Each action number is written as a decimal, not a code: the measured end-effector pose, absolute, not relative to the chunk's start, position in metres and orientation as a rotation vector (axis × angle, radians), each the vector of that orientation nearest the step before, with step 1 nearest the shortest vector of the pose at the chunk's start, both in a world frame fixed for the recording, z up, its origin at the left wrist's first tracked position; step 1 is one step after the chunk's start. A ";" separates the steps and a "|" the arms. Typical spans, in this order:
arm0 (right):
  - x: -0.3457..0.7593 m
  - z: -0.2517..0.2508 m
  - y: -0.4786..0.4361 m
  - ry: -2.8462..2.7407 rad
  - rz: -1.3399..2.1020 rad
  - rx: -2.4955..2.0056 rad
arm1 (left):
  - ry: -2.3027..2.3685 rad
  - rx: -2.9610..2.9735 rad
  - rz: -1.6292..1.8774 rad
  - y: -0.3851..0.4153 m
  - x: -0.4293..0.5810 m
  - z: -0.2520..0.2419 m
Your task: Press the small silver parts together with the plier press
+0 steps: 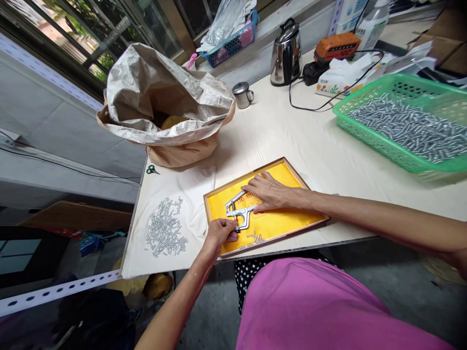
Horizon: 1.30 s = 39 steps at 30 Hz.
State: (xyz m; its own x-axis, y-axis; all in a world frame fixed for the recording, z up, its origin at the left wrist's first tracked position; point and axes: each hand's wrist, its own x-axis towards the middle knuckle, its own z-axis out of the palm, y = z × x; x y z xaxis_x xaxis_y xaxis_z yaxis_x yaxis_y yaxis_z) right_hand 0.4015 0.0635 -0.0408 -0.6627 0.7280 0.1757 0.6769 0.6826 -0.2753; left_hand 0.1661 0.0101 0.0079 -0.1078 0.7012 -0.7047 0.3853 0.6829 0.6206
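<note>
Snap-fastener pliers (245, 214) with silver metal arms and a spring lie in a shallow wooden tray (297, 178) lined in yellow. My right hand (269, 190) holds the pliers' handles from the right, fingers over the upper handle and thumb by the lower one. At the jaw end, my left hand (221, 231) is closed in a pinch; whatever its fingertips hold is too small and hidden to name. A bit of red shows between the jaws. A few small metal pins (257, 237) lie on the yellow lining below the pliers.
Left of the tray, many small metal pieces (166, 228) lie on a white cloth (199, 192), with small scissors (152, 169) behind. Farther back stand an open woven sack (186, 148), a lidded metal cup (242, 95) and a kettle (286, 56). A green basket (379, 148) of metal pieces stands right.
</note>
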 end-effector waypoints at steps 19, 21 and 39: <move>0.387 -0.020 0.024 -2.529 0.048 -1.251 | 1.530 2.525 0.089 0.020 0.205 0.007; 0.389 -0.029 0.022 -2.526 -0.054 -1.276 | 1.553 2.554 0.022 0.020 0.207 0.011; 0.406 -0.050 0.015 -2.469 -0.178 -1.018 | 1.413 2.347 0.019 0.063 0.204 0.009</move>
State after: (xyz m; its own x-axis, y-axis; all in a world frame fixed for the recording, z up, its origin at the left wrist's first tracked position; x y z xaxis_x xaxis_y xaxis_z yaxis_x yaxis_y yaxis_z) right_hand 0.4057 0.0147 -0.0499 -0.6198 0.6345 0.4618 0.6940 0.7179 -0.0547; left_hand 0.2039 0.0631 0.0091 0.4890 0.8513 -0.1904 0.8458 -0.4094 0.3420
